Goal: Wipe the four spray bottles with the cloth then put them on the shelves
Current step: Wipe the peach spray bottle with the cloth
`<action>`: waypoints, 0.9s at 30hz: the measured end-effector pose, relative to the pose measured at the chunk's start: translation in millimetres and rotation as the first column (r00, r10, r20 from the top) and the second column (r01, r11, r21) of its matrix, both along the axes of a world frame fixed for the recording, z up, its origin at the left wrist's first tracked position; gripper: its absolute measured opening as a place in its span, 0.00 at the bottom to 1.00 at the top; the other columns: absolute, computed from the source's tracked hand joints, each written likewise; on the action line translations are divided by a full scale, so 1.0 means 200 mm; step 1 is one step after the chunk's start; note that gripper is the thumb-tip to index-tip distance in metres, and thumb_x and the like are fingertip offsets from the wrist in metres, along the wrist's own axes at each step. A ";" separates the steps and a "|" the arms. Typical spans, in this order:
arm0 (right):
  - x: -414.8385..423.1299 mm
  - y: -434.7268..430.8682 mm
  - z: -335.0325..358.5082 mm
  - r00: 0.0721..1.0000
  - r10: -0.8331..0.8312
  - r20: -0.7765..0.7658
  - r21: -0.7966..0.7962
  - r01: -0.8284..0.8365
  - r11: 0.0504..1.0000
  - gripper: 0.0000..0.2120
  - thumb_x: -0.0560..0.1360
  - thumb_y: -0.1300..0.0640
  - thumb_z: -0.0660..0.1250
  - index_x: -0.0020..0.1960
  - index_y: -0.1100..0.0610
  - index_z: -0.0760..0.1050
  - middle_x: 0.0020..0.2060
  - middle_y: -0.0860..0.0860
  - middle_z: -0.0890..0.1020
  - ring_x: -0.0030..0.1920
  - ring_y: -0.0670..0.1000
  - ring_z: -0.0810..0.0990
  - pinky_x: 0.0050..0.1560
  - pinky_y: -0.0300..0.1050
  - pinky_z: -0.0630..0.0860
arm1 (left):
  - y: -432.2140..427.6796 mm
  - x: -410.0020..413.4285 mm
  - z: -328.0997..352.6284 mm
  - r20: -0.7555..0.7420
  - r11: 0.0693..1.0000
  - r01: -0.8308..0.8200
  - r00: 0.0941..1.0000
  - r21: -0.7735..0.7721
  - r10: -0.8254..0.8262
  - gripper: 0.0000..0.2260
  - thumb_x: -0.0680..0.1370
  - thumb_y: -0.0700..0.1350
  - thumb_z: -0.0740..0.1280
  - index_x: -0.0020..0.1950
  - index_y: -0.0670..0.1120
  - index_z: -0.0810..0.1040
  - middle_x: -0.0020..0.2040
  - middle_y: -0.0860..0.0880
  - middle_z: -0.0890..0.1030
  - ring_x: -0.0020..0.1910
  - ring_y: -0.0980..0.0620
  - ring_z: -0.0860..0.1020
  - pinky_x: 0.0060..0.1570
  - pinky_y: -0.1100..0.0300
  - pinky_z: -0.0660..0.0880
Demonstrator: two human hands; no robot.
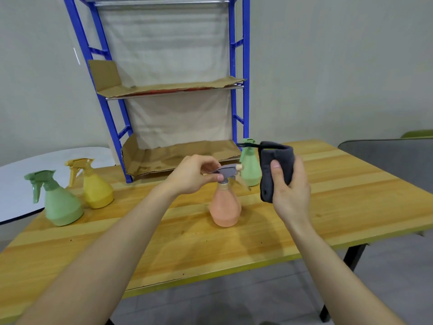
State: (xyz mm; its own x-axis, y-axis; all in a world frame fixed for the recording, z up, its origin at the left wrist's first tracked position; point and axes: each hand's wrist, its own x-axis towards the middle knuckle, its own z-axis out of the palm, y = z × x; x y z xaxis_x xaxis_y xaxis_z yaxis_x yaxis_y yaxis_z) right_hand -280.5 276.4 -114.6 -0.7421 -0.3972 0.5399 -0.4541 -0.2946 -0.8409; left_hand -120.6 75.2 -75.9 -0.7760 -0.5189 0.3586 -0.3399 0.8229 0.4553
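Observation:
An orange spray bottle point(225, 207) with a grey trigger head stands upright in the middle of the wooden table point(328, 207). My left hand point(194, 174) grips its grey head from the left. My right hand point(289, 186) holds a folded dark grey cloth point(273, 167) just right of that bottle, apart from it. A pale green bottle point(250, 170) stands behind, partly hidden by the cloth. At the table's left stand a larger green bottle point(59, 202) and a yellow bottle point(95, 186).
A blue metal shelf rack point(239, 109) stands at the table's back, with cardboard lining its lower shelf point(178, 156) and middle shelf point(173, 87). A white round table point(18, 179) lies to the left and a grey table point(393, 158) to the right.

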 end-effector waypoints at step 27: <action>-0.01 -0.19 -0.55 0.778 0.218 -0.589 0.714 0.375 0.591 0.21 0.83 0.45 0.67 0.70 0.55 0.78 0.60 0.55 0.84 0.60 0.61 0.81 0.63 0.57 0.75 | -0.11 0.27 -0.04 -0.417 0.884 -0.389 0.781 0.258 0.465 0.04 0.79 0.47 0.78 0.50 0.50 0.84 0.45 0.50 0.87 0.37 0.52 0.89 0.45 0.49 0.88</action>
State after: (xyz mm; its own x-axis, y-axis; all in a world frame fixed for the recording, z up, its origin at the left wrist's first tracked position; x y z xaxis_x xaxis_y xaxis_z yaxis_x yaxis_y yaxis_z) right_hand -283.4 238.5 -225.0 -0.4545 -0.8159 0.3574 -0.8874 0.3800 -0.2611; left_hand -67.6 53.6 -84.5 -0.2286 -0.8340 0.5022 -0.3635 0.5517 0.7507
